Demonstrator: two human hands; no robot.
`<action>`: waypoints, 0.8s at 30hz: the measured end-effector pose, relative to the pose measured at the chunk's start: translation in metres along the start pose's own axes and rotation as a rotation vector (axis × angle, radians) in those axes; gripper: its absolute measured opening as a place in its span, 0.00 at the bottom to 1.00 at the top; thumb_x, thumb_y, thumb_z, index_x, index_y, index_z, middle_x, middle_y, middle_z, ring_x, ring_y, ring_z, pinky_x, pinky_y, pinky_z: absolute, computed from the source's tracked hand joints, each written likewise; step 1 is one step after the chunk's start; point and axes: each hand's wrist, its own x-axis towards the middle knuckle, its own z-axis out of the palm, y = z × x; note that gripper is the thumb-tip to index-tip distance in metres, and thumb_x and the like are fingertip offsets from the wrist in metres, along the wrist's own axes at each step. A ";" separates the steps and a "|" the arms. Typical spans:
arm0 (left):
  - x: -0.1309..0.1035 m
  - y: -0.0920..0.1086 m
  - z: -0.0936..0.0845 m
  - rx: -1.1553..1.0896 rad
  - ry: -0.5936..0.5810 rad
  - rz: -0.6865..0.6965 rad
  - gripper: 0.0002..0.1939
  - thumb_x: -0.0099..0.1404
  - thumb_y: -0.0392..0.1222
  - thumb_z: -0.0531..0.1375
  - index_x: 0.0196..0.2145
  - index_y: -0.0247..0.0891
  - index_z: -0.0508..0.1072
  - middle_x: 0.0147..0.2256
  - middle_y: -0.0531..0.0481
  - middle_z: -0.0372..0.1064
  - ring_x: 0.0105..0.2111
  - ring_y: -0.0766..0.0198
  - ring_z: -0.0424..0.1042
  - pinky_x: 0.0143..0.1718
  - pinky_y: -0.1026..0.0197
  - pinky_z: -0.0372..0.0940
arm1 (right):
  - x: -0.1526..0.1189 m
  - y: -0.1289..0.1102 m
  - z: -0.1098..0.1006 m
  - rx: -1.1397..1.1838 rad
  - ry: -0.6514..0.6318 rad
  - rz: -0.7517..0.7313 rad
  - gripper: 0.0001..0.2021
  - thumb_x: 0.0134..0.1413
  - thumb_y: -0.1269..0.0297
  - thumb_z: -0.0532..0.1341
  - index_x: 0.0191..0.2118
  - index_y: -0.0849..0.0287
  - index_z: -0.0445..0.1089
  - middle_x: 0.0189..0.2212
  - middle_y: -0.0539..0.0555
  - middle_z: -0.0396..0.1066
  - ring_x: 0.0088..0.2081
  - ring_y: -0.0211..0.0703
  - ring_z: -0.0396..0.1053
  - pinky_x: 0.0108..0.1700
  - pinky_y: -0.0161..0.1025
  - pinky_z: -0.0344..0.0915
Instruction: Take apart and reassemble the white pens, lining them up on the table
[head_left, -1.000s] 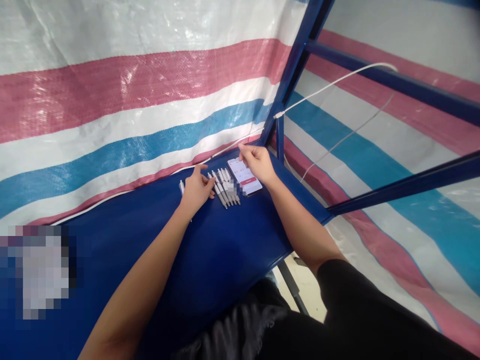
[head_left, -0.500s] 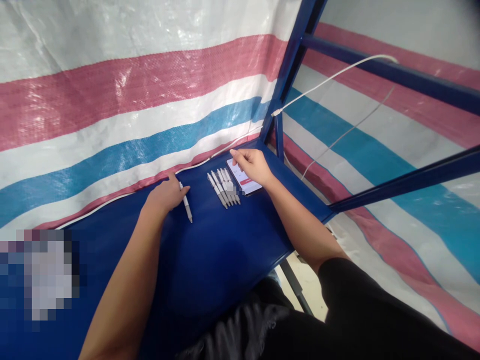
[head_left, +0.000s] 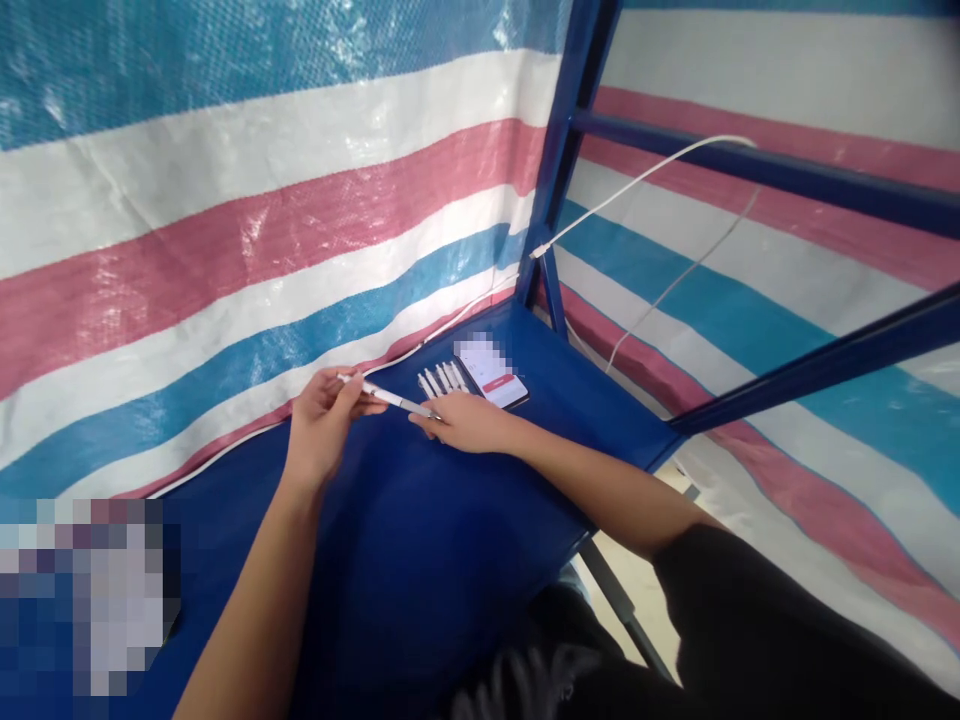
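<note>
Between my two hands a white pen [head_left: 391, 398] with a grey grip is held up above the blue table. My left hand [head_left: 324, 415] is closed on its clicker end. At the grey tip end, the fingers of my right hand [head_left: 465, 422] are closed on the pen too. Several more white pens [head_left: 442, 380] lie side by side just behind my right hand, which hides their lower parts. Right beside them lies a phone [head_left: 501, 380] with a lit screen, part of it blurred out.
The blue table [head_left: 375, 560] meets a striped tarp wall [head_left: 247, 270] at the back. A white cable [head_left: 645, 180] hangs from the blue metal frame [head_left: 750, 160] on the right. Something pixelated [head_left: 124, 590] is on the table at the left.
My left hand has raised the pen from the table. My right hand has come left from over the phone and now grips the pen's tip end. The view has tilted up slightly.
</note>
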 end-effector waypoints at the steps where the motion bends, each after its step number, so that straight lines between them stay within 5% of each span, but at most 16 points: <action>1: -0.006 -0.006 -0.002 -0.001 0.008 -0.015 0.28 0.60 0.61 0.75 0.44 0.39 0.71 0.30 0.52 0.79 0.31 0.57 0.84 0.37 0.54 0.82 | 0.002 0.003 -0.001 0.064 -0.008 -0.026 0.24 0.81 0.52 0.54 0.31 0.58 0.69 0.27 0.51 0.74 0.32 0.41 0.72 0.38 0.37 0.59; 5: -0.019 -0.029 -0.005 0.031 0.006 -0.035 0.30 0.60 0.66 0.74 0.43 0.39 0.70 0.31 0.50 0.80 0.31 0.57 0.84 0.39 0.53 0.82 | 0.004 0.010 -0.005 0.212 0.086 -0.148 0.23 0.74 0.46 0.62 0.30 0.57 0.67 0.22 0.46 0.68 0.27 0.39 0.68 0.34 0.36 0.57; 8: -0.021 -0.038 -0.006 0.108 -0.046 0.012 0.29 0.66 0.67 0.69 0.46 0.40 0.69 0.32 0.48 0.80 0.32 0.56 0.84 0.41 0.51 0.81 | 0.005 0.012 -0.003 0.311 0.155 -0.145 0.29 0.75 0.41 0.58 0.26 0.56 0.64 0.19 0.46 0.65 0.24 0.37 0.65 0.32 0.36 0.57; 12: -0.027 -0.042 -0.008 0.480 -0.063 0.278 0.28 0.72 0.63 0.66 0.58 0.41 0.71 0.44 0.44 0.80 0.39 0.55 0.83 0.44 0.52 0.79 | 0.009 0.017 -0.003 0.521 0.143 -0.092 0.35 0.74 0.37 0.57 0.19 0.55 0.56 0.14 0.45 0.57 0.19 0.34 0.58 0.28 0.34 0.57; 17: -0.032 -0.045 -0.009 0.822 -0.058 0.588 0.16 0.79 0.54 0.59 0.53 0.42 0.78 0.42 0.44 0.75 0.40 0.56 0.78 0.47 0.55 0.74 | 0.013 0.023 -0.007 0.798 0.082 0.010 0.34 0.78 0.48 0.56 0.19 0.53 0.49 0.11 0.42 0.47 0.15 0.30 0.47 0.19 0.32 0.44; 24: -0.029 -0.043 -0.011 0.872 -0.154 0.629 0.20 0.83 0.52 0.51 0.47 0.39 0.78 0.35 0.45 0.75 0.35 0.58 0.76 0.43 0.58 0.71 | 0.015 0.030 -0.015 0.771 -0.082 0.034 0.32 0.82 0.55 0.50 0.19 0.54 0.51 0.12 0.43 0.52 0.15 0.30 0.45 0.18 0.30 0.44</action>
